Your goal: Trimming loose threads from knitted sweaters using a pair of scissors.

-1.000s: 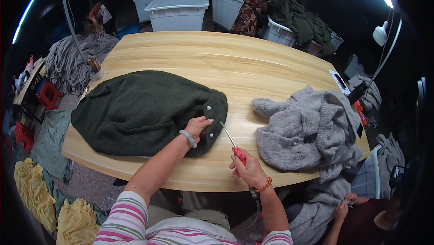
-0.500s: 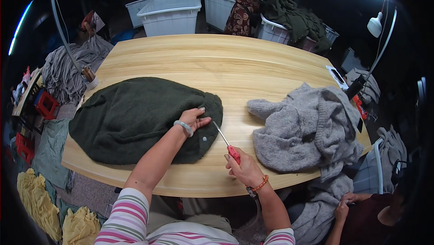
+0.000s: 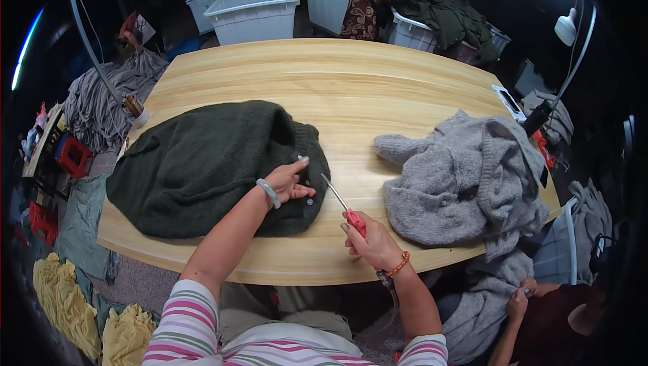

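Observation:
A dark green knitted garment (image 3: 202,163) lies bunched on the left half of the table. Along its right edge runs a ribbed band with several small shiny buttons (image 3: 310,201). My left hand (image 3: 287,182), with a pale bangle at the wrist, rests on this band, fingers apart and touching the cloth around the buttons. In my right hand (image 3: 374,244) is a red-handled tool (image 3: 355,221) with a slim metal rod. Its tip points up and left, just off the garment's right edge. A hose shows below my right wrist.
A grey knitted garment (image 3: 459,177) is heaped on the table's right side (image 3: 324,72). Lamp poles stand at both sides. Beyond are white bins (image 3: 253,15) and a person handling dark green cloth (image 3: 452,25). Another person's hands (image 3: 523,295) hold grey knitwear at lower right.
The green garment's right part has been pulled up into a raised fold, and more of the buttoned band shows. My right hand still holds the tool. The far person's hands have lowered towards the pile.

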Demonstrator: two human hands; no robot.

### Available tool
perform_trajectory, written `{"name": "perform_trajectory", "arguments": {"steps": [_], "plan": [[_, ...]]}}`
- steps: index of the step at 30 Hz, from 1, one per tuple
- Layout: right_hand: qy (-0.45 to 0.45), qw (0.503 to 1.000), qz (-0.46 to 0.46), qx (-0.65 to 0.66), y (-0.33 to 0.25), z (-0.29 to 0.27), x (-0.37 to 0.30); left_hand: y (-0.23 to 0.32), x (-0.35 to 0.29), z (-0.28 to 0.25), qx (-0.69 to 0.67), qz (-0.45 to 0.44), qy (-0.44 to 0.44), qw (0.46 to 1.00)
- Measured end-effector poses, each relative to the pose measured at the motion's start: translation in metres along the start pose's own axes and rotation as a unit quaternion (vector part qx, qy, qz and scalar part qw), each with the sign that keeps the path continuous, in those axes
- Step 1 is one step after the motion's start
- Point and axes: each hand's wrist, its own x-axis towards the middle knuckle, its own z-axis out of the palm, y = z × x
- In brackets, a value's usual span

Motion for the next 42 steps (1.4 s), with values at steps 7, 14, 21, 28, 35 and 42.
{"name": "perform_trajectory", "arguments": {"steps": [7,14,21,28,35,42], "plan": [[-0.008,0.996,-0.03,-0.087,0.016,-0.003,-0.026,-0.021,-0.058,0.001,0.118,0.006,-0.089,0.989],[0.001,0.991,-0.053,-0.125,0.02,-0.004,-0.053,-0.044,-0.082,0.003,0.207,0.042,-0.055,0.976],[-0.072,0.98,-0.041,-0.183,0.013,0.007,-0.083,-0.07,-0.063,-0.017,0.222,0.181,0.009,0.958],[-0.063,0.98,-0.046,-0.185,0.007,0.015,-0.088,-0.089,-0.04,-0.032,0.198,0.233,0.007,0.952],[-0.087,0.977,-0.056,-0.184,0.007,0.019,-0.086,-0.1,-0.026,-0.033,0.15,0.349,0.06,0.923],[-0.148,0.974,-0.025,-0.169,-0.005,0.029,-0.088,-0.091,-0.036,-0.03,0.035,0.312,0.043,0.948]]}}
